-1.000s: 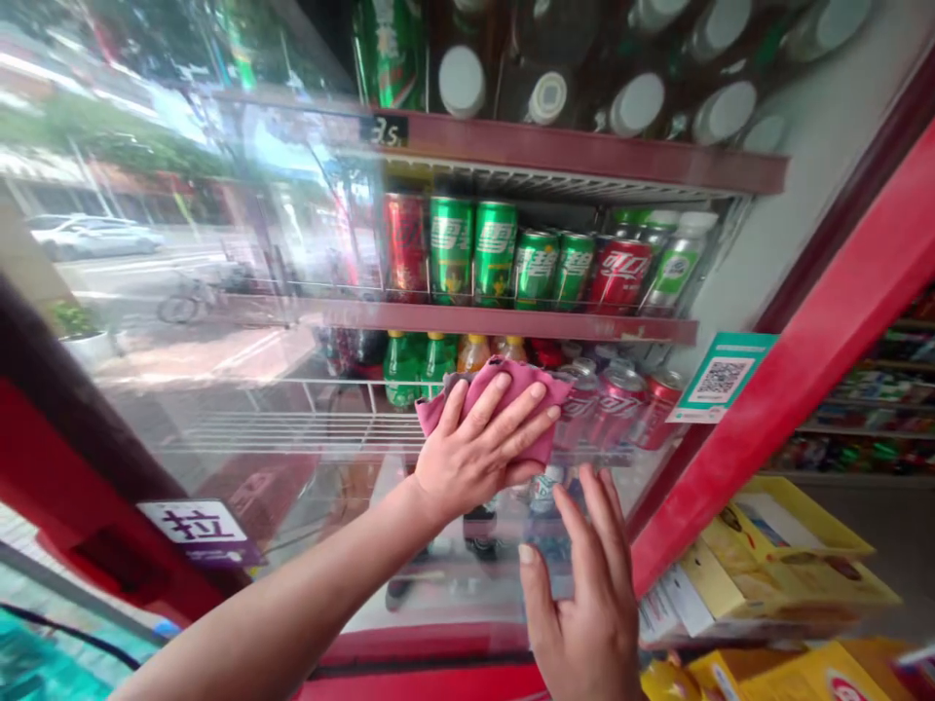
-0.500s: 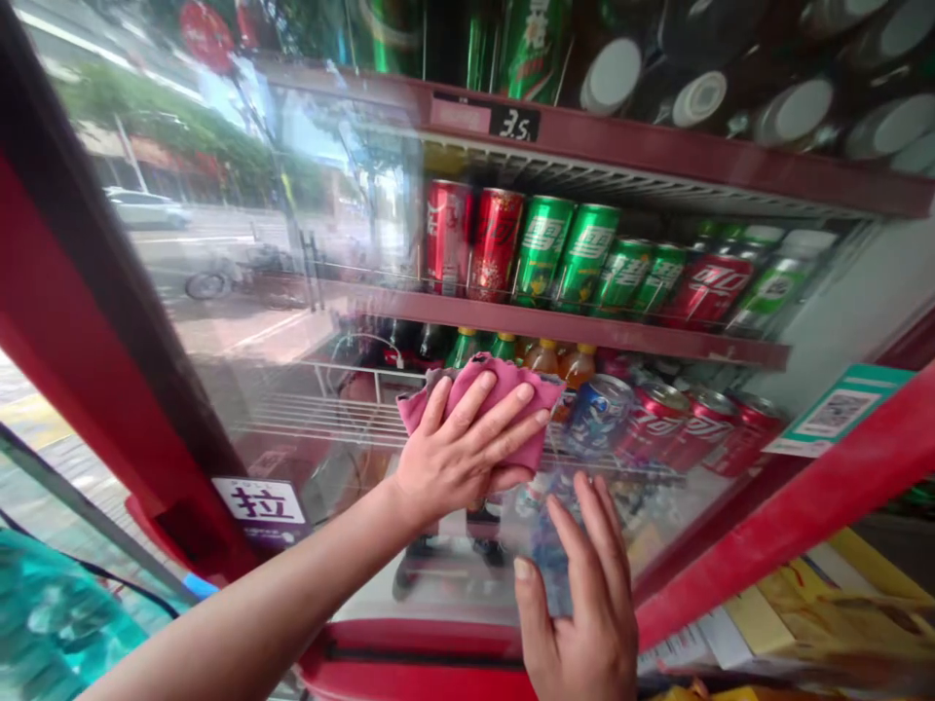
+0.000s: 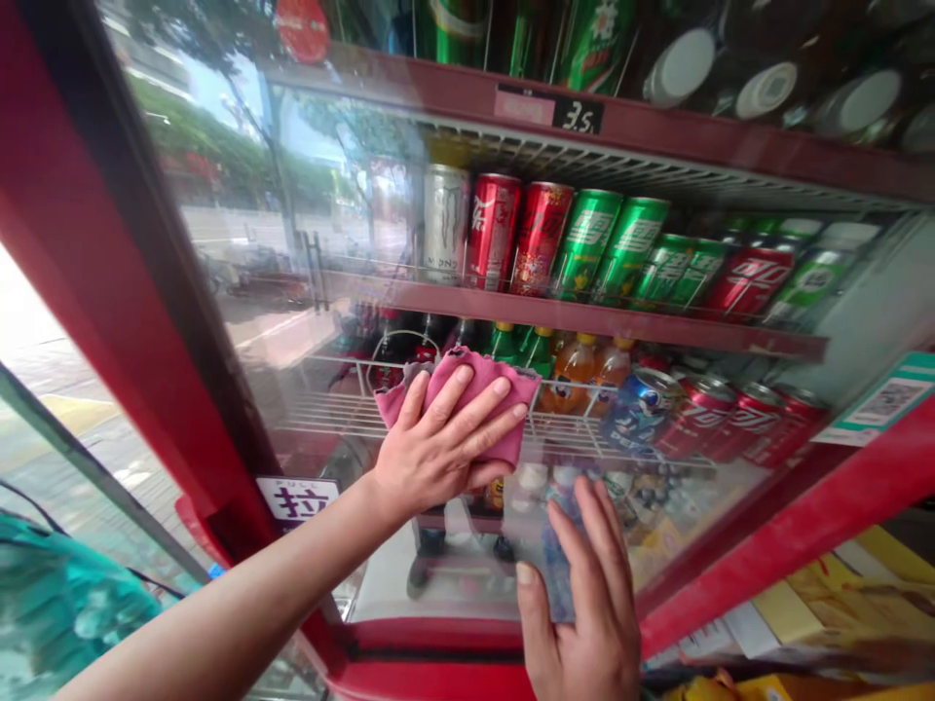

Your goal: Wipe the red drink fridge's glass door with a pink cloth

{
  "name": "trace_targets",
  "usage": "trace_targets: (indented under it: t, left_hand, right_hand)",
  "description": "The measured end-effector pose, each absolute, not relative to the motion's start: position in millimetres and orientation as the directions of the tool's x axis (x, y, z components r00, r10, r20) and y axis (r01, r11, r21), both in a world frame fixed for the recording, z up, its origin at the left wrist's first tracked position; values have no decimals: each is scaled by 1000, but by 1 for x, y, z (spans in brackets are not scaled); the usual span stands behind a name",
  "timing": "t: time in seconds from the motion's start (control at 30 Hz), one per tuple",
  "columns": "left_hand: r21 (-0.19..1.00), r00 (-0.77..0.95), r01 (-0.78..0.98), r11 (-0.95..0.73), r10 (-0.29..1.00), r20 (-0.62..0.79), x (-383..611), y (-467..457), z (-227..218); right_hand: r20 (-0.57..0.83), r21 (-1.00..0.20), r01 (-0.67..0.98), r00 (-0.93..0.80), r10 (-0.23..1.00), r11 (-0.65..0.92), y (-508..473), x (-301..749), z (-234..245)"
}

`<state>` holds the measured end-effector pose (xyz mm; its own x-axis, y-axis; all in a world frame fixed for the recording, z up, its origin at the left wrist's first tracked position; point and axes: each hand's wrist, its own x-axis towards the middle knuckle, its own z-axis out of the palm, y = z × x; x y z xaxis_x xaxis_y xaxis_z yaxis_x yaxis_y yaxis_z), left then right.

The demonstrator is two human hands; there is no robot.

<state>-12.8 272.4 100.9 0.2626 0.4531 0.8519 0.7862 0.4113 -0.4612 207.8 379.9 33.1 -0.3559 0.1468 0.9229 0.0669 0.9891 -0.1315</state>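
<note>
My left hand (image 3: 430,448) lies with fingers spread over a pink cleaning cloth (image 3: 486,394), holding it flat against the glass door (image 3: 292,321) of a drinks fridge. The cloth has a ragged upper edge, and its grey underside shows at a corner. Lower and to the right, my right hand (image 3: 584,594) is raised before the glass, open and holding nothing. Whether its fingertips touch the pane I cannot tell. Behind the cloth, through the glass, stands a wire shelf (image 3: 343,414).
Cans such as a silver one (image 3: 445,224) and green ones (image 3: 588,243) line the shelf above. A red door frame (image 3: 138,273) borders the glass, with a pull sign (image 3: 299,498). Yellow boxes (image 3: 825,604) sit at lower right, teal-wrapped goods (image 3: 65,594) at lower left.
My left hand has slid the cloth leftward across the glass. The view has shifted left, so the shelves appear farther right. My right hand stays nearly in place in the picture.
</note>
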Motion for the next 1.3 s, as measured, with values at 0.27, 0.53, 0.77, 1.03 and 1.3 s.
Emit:
trace_targets:
  t: [0.27, 0.53, 0.77, 1.03, 1.3]
  left_hand:
    - [-442, 245, 808, 389, 461, 853, -43, 224, 97]
    - [-323, 185, 891, 318, 396, 900, -56, 197, 95]
    - [76, -18, 982, -175, 312, 950, -52, 160, 102]
    - [311, -311, 947, -81, 6, 950, -46, 91, 66]
    - [525, -531, 846, -88, -213, 820, -35, 64, 41]
  right_hand:
    - [930, -155, 103, -321, 181, 982, 341, 193, 39]
    - [929, -97, 0, -359, 91, 995, 296, 164, 49]
    - [911, 236, -111, -320, -260, 965, 295, 70, 72]
    - [822, 467, 126, -426, -377, 875, 248, -1, 87]
    - [709, 611, -43, -414, -571, 790, 213, -44, 116]
